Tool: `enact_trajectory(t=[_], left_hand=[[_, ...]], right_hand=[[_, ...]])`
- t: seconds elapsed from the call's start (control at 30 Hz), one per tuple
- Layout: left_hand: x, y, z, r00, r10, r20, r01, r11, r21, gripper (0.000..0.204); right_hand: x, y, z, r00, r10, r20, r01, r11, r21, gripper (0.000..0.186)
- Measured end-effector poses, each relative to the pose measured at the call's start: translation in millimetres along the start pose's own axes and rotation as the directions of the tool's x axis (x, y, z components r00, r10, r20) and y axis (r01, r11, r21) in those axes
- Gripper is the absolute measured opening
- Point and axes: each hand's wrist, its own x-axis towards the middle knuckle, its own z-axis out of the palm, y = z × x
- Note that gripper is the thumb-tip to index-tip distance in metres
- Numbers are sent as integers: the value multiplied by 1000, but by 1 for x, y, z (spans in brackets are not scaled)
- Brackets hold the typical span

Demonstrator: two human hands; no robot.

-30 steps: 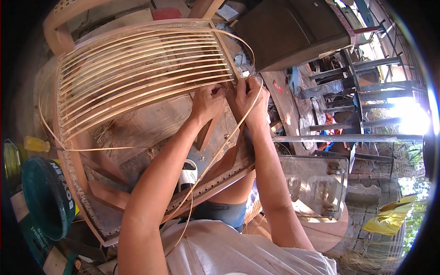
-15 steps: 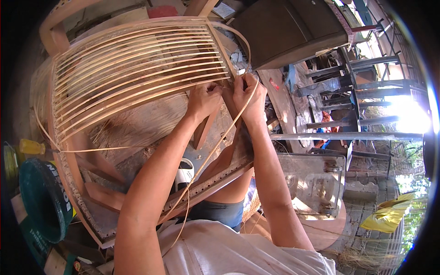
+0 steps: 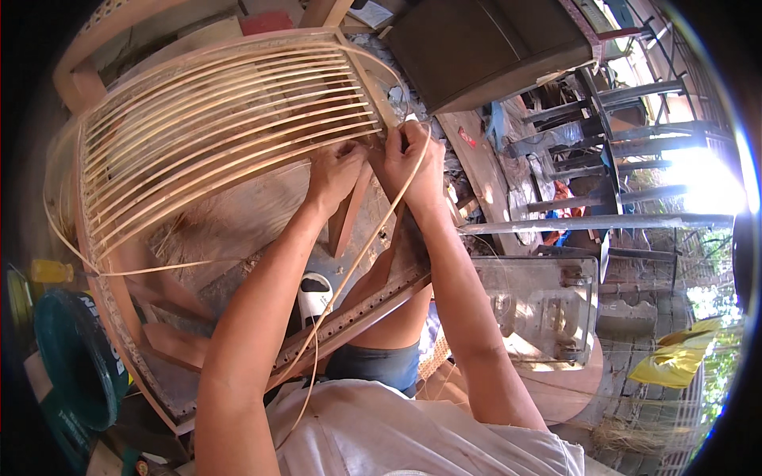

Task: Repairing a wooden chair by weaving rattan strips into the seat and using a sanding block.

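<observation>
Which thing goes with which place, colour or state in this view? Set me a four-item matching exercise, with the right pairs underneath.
Things
1. left hand
2. loose strip
3. round tub
4. yellow sheet

Places, colours, states
A. dark green, at the lower left
B. at the far right of the view
C. curled, just left of the right hand
D. pale, slanting down across the back of the right hand toward the lap

Right pairs: 1-C, 2-D, 3-A, 4-B
</observation>
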Motion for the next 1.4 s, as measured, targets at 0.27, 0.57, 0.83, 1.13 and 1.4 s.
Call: enact_trajectory(t=[0.27, 0.57, 0.83, 1.13, 1.4], left_hand=[[-2, 6, -4, 999, -40, 30, 40, 999, 5, 13], [-4, 12, -5, 997, -65, 43, 66, 997, -26, 21], [0, 15, -4, 998, 68, 14, -69, 969, 239, 35], [0, 10, -2, 988, 140, 60, -148, 975, 164, 26], [-6, 18, -7, 993, 64, 98, -71, 995, 74, 28]], right_hand=[[0, -8, -10, 932, 362, 38, -364, 925, 110, 23], [3, -3, -13, 922, 373, 103, -387, 894, 224, 22], [3, 5, -11, 968, 226, 105, -236, 967, 98, 17], [0, 10, -2, 986, 54, 157, -50, 998, -33, 15], [2, 0, -10, 983, 161, 93, -168, 983, 77, 13]])
